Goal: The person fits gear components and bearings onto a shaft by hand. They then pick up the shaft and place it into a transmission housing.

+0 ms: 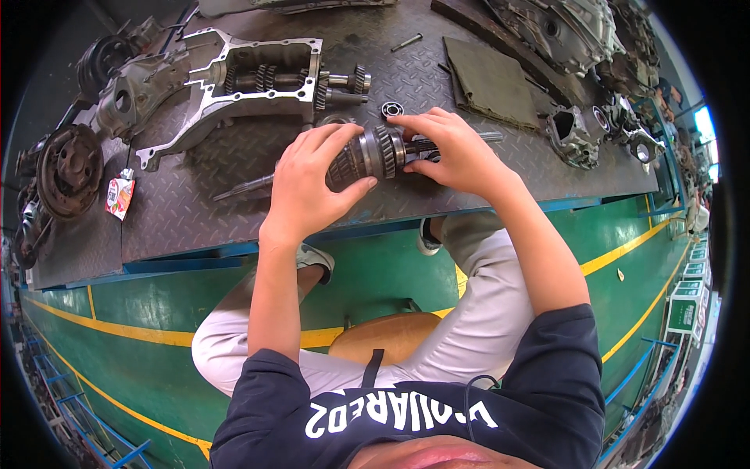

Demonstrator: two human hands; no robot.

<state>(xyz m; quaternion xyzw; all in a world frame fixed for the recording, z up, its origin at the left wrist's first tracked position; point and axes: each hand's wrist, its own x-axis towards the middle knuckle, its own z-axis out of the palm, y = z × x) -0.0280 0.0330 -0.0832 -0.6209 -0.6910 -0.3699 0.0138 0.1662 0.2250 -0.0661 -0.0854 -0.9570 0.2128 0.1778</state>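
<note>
A transmission gear shaft lies lengthwise near the front of the steel bench, its thin splined ends reaching out to both sides. My left hand wraps over the gears at the left part of the stack, thumb toward me and fingers on the far side. From the right, my right hand grips the shaft just beside the toothed gear, with thumb and fingers curved around it. Just beyond my right fingertips sits a small ball bearing. Parts of the gears are hidden under my left hand.
An open gearbox housing with gears inside stands at the back left. A bolt and a folded dark cloth lie further back. Metal castings are at the right, a rusty drum and small drink pouch at left.
</note>
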